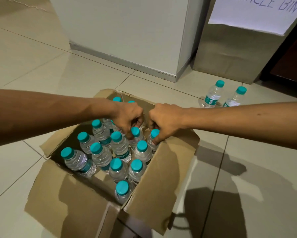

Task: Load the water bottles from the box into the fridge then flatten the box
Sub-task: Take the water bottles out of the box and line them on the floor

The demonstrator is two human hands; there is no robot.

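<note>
- Over the open brown cardboard box (154, 170), my left hand (128, 117) and right hand (165, 121) are each gripping a teal-capped clear plastic bottle (136, 134).
- Pinching only the necks is risking a slip.

Single view only: head-worn wide-angle camera, looking forward and steeply down. Both forearms enter from the lower left and right edges; hands (145, 120) meet near frame centre, close to the lens. Open cardboard box (161, 170) on the tiled floor (24, 69) fills the lower middle. Upper frame reaches the white fridge base (127, 31) and a paper sign (254, 12). Straight lines bow near the edges.
</note>
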